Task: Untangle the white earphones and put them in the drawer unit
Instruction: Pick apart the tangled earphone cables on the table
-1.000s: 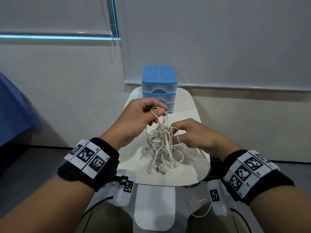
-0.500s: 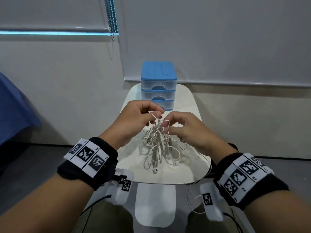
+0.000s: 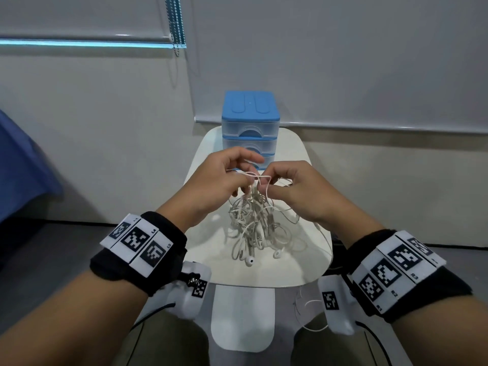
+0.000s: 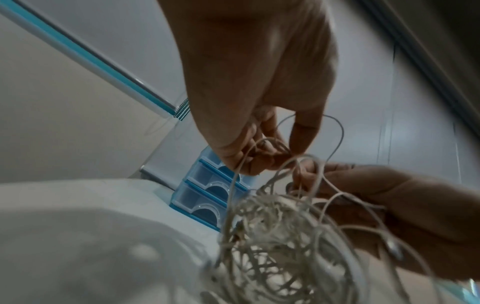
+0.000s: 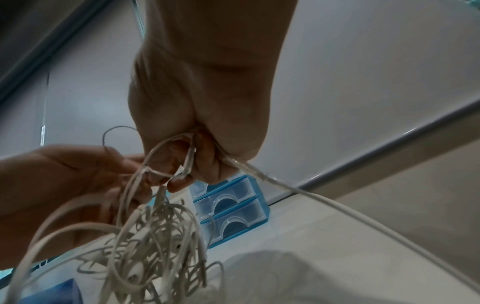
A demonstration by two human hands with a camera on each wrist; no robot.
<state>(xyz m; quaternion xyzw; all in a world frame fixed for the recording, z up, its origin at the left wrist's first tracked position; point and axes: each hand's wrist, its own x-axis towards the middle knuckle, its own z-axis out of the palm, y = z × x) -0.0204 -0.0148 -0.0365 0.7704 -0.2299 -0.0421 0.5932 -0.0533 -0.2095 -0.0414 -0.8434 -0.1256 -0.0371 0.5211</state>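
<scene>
The left hand and right hand each pinch a strand at the top of the white earphones, fingertips nearly touching. The tangle hangs from both hands above the white table. The blue drawer unit stands at the table's far edge, beyond the hands, drawers closed.

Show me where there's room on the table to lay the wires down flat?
Bare patches of table: the left side beneath the left hand, and the near edge in front of the dangling earphones. It's crowded in the middle under the tangle, and at the far end where the drawer unit stands.
</scene>
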